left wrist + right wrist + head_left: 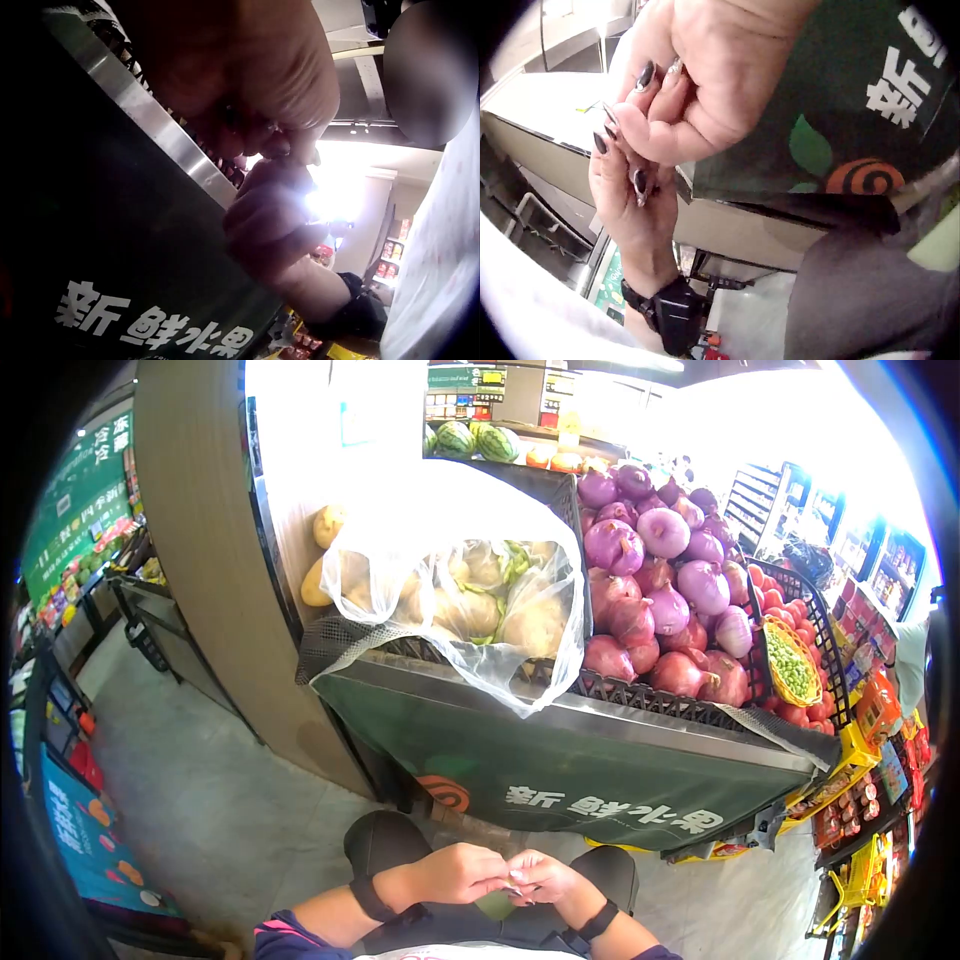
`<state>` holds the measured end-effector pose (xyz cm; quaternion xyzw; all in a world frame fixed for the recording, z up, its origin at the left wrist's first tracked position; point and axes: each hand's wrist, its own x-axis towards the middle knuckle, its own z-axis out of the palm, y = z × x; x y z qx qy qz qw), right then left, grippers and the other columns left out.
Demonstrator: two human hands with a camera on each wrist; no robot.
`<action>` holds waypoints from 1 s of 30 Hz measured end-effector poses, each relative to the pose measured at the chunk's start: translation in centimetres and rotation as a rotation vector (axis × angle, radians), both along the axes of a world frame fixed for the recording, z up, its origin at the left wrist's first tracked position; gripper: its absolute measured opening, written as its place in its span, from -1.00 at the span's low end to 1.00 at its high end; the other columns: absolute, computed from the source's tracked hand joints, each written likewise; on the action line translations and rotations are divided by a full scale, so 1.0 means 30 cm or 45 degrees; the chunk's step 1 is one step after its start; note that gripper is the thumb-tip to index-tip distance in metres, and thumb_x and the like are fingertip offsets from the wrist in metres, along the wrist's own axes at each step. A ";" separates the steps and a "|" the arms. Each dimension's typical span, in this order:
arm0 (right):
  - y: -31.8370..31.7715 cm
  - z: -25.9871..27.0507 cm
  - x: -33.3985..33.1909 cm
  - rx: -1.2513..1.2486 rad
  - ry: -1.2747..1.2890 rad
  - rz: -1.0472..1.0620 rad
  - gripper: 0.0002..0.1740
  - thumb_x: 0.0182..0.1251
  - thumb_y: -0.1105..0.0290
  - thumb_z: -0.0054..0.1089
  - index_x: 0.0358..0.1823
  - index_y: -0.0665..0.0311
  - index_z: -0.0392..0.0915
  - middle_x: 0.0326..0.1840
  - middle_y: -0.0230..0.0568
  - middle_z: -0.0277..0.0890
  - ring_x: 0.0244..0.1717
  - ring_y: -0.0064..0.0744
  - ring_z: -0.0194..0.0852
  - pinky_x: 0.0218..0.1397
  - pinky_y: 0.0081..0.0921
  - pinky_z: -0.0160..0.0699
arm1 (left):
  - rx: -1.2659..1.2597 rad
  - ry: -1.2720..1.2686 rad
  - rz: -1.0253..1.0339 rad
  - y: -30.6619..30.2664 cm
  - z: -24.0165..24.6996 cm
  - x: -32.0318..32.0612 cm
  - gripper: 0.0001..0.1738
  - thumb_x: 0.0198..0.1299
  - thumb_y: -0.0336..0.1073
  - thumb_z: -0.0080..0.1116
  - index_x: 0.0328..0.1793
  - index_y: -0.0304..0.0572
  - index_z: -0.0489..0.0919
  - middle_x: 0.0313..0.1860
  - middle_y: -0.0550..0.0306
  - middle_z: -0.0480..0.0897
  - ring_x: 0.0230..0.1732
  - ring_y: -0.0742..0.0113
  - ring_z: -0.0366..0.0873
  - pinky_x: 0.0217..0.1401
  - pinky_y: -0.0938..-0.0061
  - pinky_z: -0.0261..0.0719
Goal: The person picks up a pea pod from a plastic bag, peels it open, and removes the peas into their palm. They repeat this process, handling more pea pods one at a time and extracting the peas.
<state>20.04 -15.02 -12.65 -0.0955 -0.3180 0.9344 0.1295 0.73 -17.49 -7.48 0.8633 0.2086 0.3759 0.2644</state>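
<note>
A food shop is seen, with a grey floor (220,800) and a long desk (600,780) that has a green front with white letters on it. A black crate (640,695) is set on the desk, and it is filled with purple onions (650,570). Just beside the onions, a clear plastic bag (470,580) is laid over the crate's edge, and pale round vegetables are seen inside it. A small basket of green bits (792,665) is placed next to the onions, and watermelons (475,440) are stacked far behind. Low down, in front of the desk and well apart from the bag, the left hand (455,872) and the right hand (545,877) are brought together, with fingertips touching. The fingers of both hands are curled, and a small pale thing (516,878) is pinched between them. What that thing is cannot be told. A black band (372,898) is worn on each wrist.
</note>
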 end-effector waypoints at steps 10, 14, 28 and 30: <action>-0.002 0.087 0.001 0.660 -0.287 0.505 -0.69 0.23 0.28 0.02 -0.55 0.38 0.47 -0.67 -0.39 0.33 -0.63 -0.66 0.27 -0.54 -0.69 0.32 | -0.528 0.302 -0.622 0.037 0.025 -0.018 -0.87 0.08 -0.38 0.02 -0.28 -0.29 0.46 -0.50 -0.02 0.49 -0.43 0.06 0.46 -0.38 0.37 0.39; -0.005 0.094 -0.005 0.786 -0.463 0.280 -0.72 0.22 0.29 0.03 -0.49 0.39 0.47 -0.62 -0.41 0.35 -0.58 -0.63 0.31 -0.50 -0.65 0.34 | -0.633 0.442 -0.493 0.081 -0.008 -0.031 -0.90 0.08 -0.40 0.00 -0.34 -0.29 0.47 -0.53 -0.02 0.48 -0.47 0.05 0.44 -0.39 0.35 0.38; -0.061 -0.067 0.128 0.698 -0.993 -0.784 -0.72 0.31 0.24 -0.16 -0.45 0.26 0.39 -0.61 -0.42 0.32 -0.61 -0.61 0.25 -0.59 -0.63 0.32 | -0.243 0.260 0.456 0.172 -0.287 -0.072 -0.88 0.00 -0.42 -0.02 -0.46 -0.31 0.51 -0.51 -0.13 0.51 -0.47 0.05 0.48 -0.39 0.31 0.42; -0.072 -0.066 0.145 0.509 -0.942 -0.900 -0.73 0.32 0.26 -0.19 -0.45 0.25 0.36 -0.65 -0.46 0.23 -0.66 -0.65 0.16 -0.55 -0.67 0.30 | -0.415 0.312 0.547 0.183 -0.322 -0.053 -0.87 -0.02 -0.41 -0.02 -0.52 -0.34 0.45 -0.55 -0.16 0.48 -0.53 0.01 0.45 -0.49 0.26 0.35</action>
